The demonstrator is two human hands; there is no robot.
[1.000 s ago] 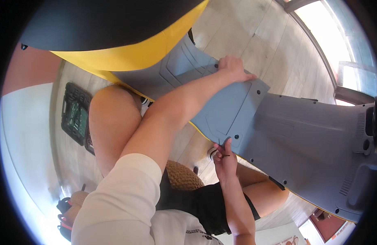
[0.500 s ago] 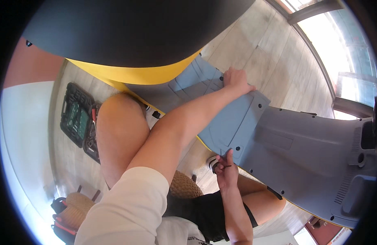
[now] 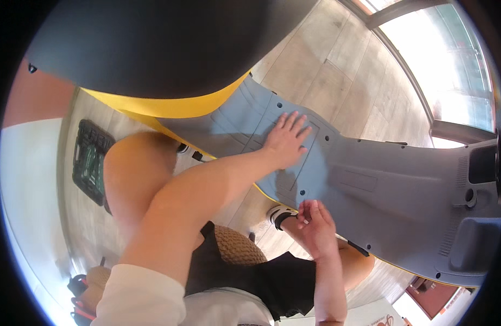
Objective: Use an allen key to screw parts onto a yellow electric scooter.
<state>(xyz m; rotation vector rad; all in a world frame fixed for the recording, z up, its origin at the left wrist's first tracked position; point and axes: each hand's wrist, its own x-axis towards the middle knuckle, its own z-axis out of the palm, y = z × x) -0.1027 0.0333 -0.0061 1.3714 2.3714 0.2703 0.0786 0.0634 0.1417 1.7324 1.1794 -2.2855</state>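
Observation:
Before me stands a scooter with a black seat, yellow side trim and a grey-blue footboard. My left hand lies on the footboard with its fingers spread, holding nothing. Just off the board's near edge is my right hand, its fingers curled together; anything held in them is hidden. A dark round fastener spot sits on the board near those fingertips. Other such spots dot the far edge. To the right, the footboard joins the grey front panel.
An open green tool case rests on the wood-look floor beyond my left knee. Under me is a woven brown stool. A large window stands at the far right, a white wall at the left.
My left hand has left the board's far edge and come back toward me, now flat with spread fingers. My right hand has shifted slightly right, its fingers drawn together. The view has shifted slightly.

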